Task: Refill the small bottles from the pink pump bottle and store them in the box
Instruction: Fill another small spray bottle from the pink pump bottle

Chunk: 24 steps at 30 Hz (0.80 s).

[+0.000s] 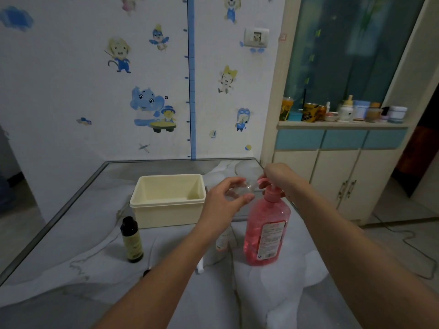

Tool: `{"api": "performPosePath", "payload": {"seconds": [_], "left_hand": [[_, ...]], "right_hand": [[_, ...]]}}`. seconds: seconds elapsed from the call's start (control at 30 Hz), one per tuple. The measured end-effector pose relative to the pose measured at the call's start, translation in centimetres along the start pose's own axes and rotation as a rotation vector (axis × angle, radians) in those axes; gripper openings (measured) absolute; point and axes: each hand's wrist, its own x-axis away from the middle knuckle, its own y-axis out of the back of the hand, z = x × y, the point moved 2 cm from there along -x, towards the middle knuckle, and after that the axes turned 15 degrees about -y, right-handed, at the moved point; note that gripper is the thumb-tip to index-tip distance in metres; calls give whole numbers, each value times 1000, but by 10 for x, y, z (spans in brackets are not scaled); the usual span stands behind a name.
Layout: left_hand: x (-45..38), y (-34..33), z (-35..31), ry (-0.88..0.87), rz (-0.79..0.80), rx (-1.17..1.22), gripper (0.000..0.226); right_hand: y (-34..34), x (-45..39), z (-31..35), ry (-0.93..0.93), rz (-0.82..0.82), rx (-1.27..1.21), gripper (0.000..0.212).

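The pink pump bottle stands upright on the table, right of centre. My right hand rests on its pump head, fingers curled over the top. My left hand pinches a small clear bottle and holds its mouth at the pump spout. The cream box sits open just left of my hands, and nothing shows inside it. A small dark bottle with a black cap stands in front of the box. Another small pale bottle stands partly hidden behind my left forearm.
A white cap or small part lies on the table by my left forearm, and a thin dark-tipped stick lies near the dark bottle. A clear round lid lies at the back. A cabinet with cluttered shelf stands to the right.
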Motion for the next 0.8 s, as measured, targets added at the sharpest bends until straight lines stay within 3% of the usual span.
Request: {"api": "performPosePath", "payload": {"seconds": [0.17, 0.37, 0.5, 0.63, 0.8], "left_hand": [[-2, -5, 2, 9, 29, -17, 40], [-6, -8, 2, -1, 43, -27, 41], [-4, -9, 4, 13, 55, -37, 43], [-1, -12, 6, 26, 73, -36, 44], [-5, -15, 3, 23, 65, -1, 41]], "right_hand": [[-1, 7, 8, 3, 9, 182, 34], [-2, 15, 17, 17, -6, 629, 36], [-5, 9, 11, 204, -199, 947, 36], [-10, 4, -2, 326, -268, 1042, 32], [-6, 0, 0, 305, -238, 1057, 30]]}}
